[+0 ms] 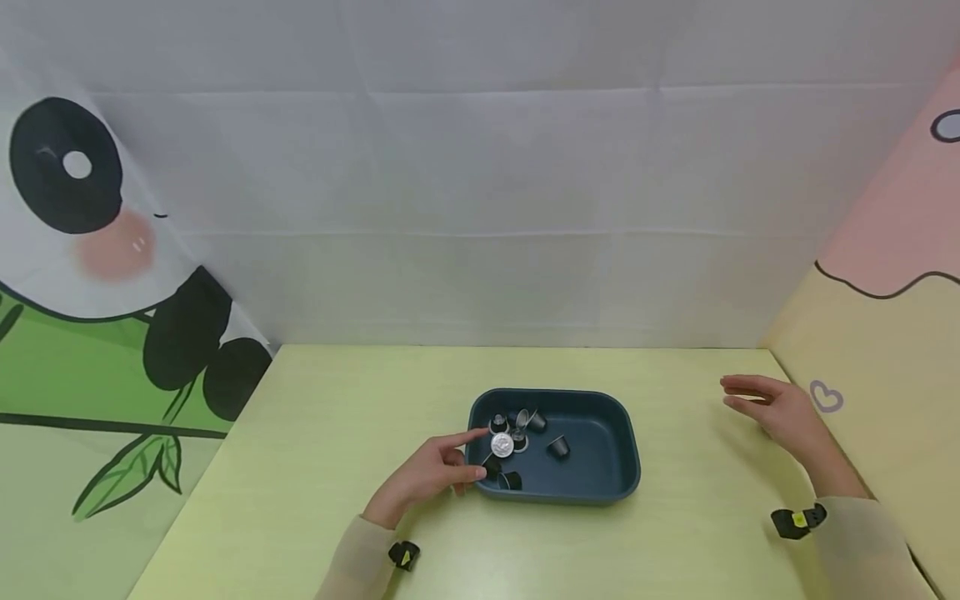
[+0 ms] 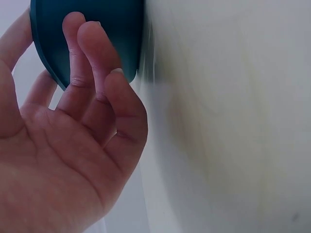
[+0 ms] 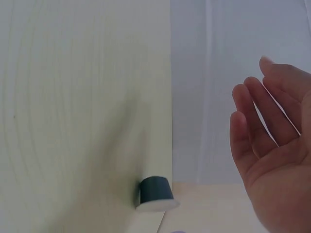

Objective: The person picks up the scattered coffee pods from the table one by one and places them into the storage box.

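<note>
My left hand (image 1: 435, 471) is at the left end of a dark blue tray (image 1: 600, 496); its index finger and thumb reach over the rim. Its other fingers bend against the tray's outer wall (image 2: 124, 43) in the left wrist view. Several small dark coffee capsules, among them one by the thumb (image 1: 510, 481) and one apart toward the middle (image 1: 558, 447), lie inside; one shows a silver foil lid (image 1: 502, 445). My right hand (image 1: 783, 417) is raised over the right side, fingers loosely bent and holding nothing. Another capsule (image 3: 155, 193) appears beyond it in the right wrist view, hidden in the head view.
A pale yellow table (image 1: 337, 400) lies under the tray. Behind it hangs a white sheet (image 1: 480, 283). Painted panels with cartoon figures stand left (image 1: 187, 333) and right (image 1: 892, 358), the right one close beside my right arm.
</note>
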The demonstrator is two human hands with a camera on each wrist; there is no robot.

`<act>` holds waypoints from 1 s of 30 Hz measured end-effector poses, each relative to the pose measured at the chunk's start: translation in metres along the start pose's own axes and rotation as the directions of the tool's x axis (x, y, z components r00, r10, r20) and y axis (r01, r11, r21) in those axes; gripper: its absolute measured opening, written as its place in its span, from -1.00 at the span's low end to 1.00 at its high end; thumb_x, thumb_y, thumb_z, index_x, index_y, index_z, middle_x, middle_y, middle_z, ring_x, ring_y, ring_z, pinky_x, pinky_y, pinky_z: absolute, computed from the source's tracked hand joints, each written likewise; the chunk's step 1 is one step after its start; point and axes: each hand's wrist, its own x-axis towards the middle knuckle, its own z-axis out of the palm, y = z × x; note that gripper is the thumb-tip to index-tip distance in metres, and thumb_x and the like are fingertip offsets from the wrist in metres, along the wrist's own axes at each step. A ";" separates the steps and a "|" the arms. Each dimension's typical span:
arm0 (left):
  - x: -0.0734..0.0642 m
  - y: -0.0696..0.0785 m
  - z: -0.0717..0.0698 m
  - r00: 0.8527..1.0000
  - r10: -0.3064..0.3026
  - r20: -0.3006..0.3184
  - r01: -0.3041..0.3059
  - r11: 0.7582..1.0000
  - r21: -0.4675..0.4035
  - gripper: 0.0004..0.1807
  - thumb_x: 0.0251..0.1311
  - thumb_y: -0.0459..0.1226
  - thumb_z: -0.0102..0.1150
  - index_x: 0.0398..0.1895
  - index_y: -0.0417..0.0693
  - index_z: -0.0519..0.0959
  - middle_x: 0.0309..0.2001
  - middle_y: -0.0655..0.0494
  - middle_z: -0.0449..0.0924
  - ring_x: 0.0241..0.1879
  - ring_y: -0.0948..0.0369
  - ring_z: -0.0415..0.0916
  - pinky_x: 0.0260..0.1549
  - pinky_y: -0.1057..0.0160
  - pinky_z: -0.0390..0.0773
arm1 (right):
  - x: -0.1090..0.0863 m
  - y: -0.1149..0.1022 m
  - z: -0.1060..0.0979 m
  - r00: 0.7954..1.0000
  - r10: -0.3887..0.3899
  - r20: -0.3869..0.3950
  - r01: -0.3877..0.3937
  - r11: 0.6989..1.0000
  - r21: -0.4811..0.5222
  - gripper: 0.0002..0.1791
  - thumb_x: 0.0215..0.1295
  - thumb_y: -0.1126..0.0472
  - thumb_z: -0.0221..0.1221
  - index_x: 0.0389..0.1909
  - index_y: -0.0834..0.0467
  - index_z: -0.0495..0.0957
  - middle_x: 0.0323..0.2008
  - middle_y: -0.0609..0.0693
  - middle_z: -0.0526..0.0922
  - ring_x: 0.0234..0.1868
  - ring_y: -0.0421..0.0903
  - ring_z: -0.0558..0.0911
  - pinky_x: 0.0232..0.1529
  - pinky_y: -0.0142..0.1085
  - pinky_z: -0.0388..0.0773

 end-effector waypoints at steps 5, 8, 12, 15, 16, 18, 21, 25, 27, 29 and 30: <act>-0.001 0.002 0.001 1.000 0.009 0.003 -0.009 1.000 -0.011 -0.29 0.25 -0.33 0.34 0.47 -0.11 0.33 -0.51 -0.33 0.54 -0.51 -0.12 0.54 -0.45 0.11 0.60 | -0.012 0.013 -0.012 0.999 0.033 -0.025 -0.035 0.998 -0.049 -0.55 0.35 0.12 0.31 0.14 0.31 0.58 -0.05 -0.26 0.69 -0.15 -0.67 0.47 -0.25 -0.63 0.46; -0.001 0.001 0.001 1.000 0.021 0.005 -0.021 1.000 -0.012 -0.29 0.26 -0.33 0.33 0.47 -0.14 0.32 -0.52 -0.34 0.53 -0.51 -0.14 0.54 -0.46 0.09 0.61 | -0.018 0.020 -0.018 0.997 0.053 -0.054 -0.056 0.996 -0.070 -0.55 0.34 0.11 0.31 0.13 0.32 0.59 -0.09 -0.31 0.69 -0.16 -0.70 0.45 -0.27 -0.63 0.45; 0.000 -0.001 0.000 1.000 0.029 0.007 -0.029 1.000 -0.008 -0.28 0.26 -0.31 0.34 0.47 -0.16 0.31 -0.53 -0.29 0.53 -0.52 -0.09 0.56 -0.46 0.10 0.62 | -0.025 0.032 -0.023 0.993 0.082 -0.083 -0.091 0.989 -0.117 -0.53 0.34 0.08 0.32 0.12 0.32 0.58 -0.13 -0.37 0.68 -0.18 -0.76 0.39 -0.30 -0.63 0.42; 0.000 -0.002 -0.001 1.000 0.024 0.010 -0.024 1.000 -0.005 -0.28 0.25 -0.29 0.35 0.46 -0.14 0.32 -0.53 -0.26 0.54 -0.52 -0.05 0.56 -0.45 0.11 0.62 | -0.029 0.041 -0.026 0.990 0.116 -0.076 -0.126 0.979 -0.158 -0.49 0.34 0.03 0.31 0.14 0.32 0.56 -0.11 -0.39 0.64 -0.20 -0.77 0.34 -0.32 -0.60 0.42; 0.000 -0.002 -0.001 1.000 0.022 0.010 -0.022 1.000 -0.003 -0.29 0.25 -0.29 0.35 0.46 -0.13 0.32 -0.53 -0.26 0.54 -0.52 -0.05 0.56 -0.45 0.12 0.62 | -0.030 0.044 -0.026 0.989 0.128 -0.072 -0.139 0.976 -0.169 -0.47 0.34 0.01 0.31 0.15 0.32 0.56 -0.10 -0.39 0.62 -0.20 -0.75 0.34 -0.33 -0.59 0.43; 0.000 -0.002 -0.001 1.000 0.019 0.009 -0.019 1.000 0.000 -0.29 0.25 -0.29 0.35 0.46 -0.12 0.33 -0.53 -0.26 0.54 -0.51 -0.06 0.56 -0.44 0.12 0.62 | -0.031 0.050 -0.026 0.986 0.152 -0.062 -0.161 0.967 -0.195 -0.45 0.33 -0.01 0.31 0.16 0.31 0.56 -0.07 -0.35 0.61 -0.19 -0.67 0.39 -0.33 -0.53 0.45; 0.000 -0.001 0.000 1.000 0.010 0.006 -0.010 1.000 0.006 -0.29 0.25 -0.28 0.36 0.46 -0.10 0.34 -0.53 -0.26 0.53 -0.50 -0.08 0.56 -0.43 0.12 0.62 | -0.034 0.055 -0.025 0.982 0.186 -0.043 -0.191 0.956 -0.222 -0.42 0.33 -0.04 0.30 0.17 0.31 0.56 -0.01 -0.21 0.62 -0.13 -0.28 0.62 -0.26 -0.34 0.47; 0.000 -0.001 0.000 1.000 0.009 0.000 -0.009 1.000 0.011 -0.29 0.25 -0.27 0.36 0.46 -0.11 0.34 -0.54 -0.25 0.52 -0.51 -0.10 0.56 -0.44 0.12 0.62 | -0.038 0.057 -0.022 0.978 0.209 -0.013 -0.206 0.953 -0.222 -0.40 0.36 -0.04 0.27 0.20 0.35 0.52 0.12 0.23 0.60 0.05 0.36 0.58 -0.18 -0.08 0.42; 0.000 -0.001 0.000 1.000 0.008 -0.003 -0.008 1.000 0.012 -0.29 0.24 -0.27 0.36 0.46 -0.11 0.34 -0.55 -0.23 0.51 -0.51 -0.10 0.56 -0.44 0.13 0.62 | -0.039 0.057 -0.021 0.976 0.217 0.005 -0.211 0.954 -0.215 -0.39 0.38 -0.03 0.25 0.21 0.37 0.49 0.18 0.40 0.51 0.10 0.47 0.50 -0.16 0.01 0.42; 0.000 -0.001 0.000 1.000 0.002 -0.006 -0.002 1.000 0.010 -0.28 0.24 -0.27 0.36 0.46 -0.10 0.34 -0.56 -0.19 0.51 -0.51 -0.11 0.56 -0.44 0.13 0.61 | -0.040 0.057 -0.021 0.972 0.233 0.031 -0.222 0.954 -0.200 -0.37 0.40 -0.04 0.23 0.24 0.39 0.45 0.22 0.49 0.43 0.15 0.53 0.41 -0.11 0.13 0.41; 0.000 -0.001 0.000 1.000 -0.002 -0.009 0.002 1.000 0.009 -0.28 0.24 -0.27 0.36 0.46 -0.09 0.34 -0.56 -0.17 0.52 -0.50 -0.11 0.56 -0.44 0.13 0.61 | -0.041 0.056 -0.021 0.969 0.245 0.044 -0.232 0.953 -0.193 -0.35 0.41 -0.04 0.22 0.26 0.39 0.43 0.23 0.51 0.40 0.16 0.54 0.38 -0.09 0.18 0.39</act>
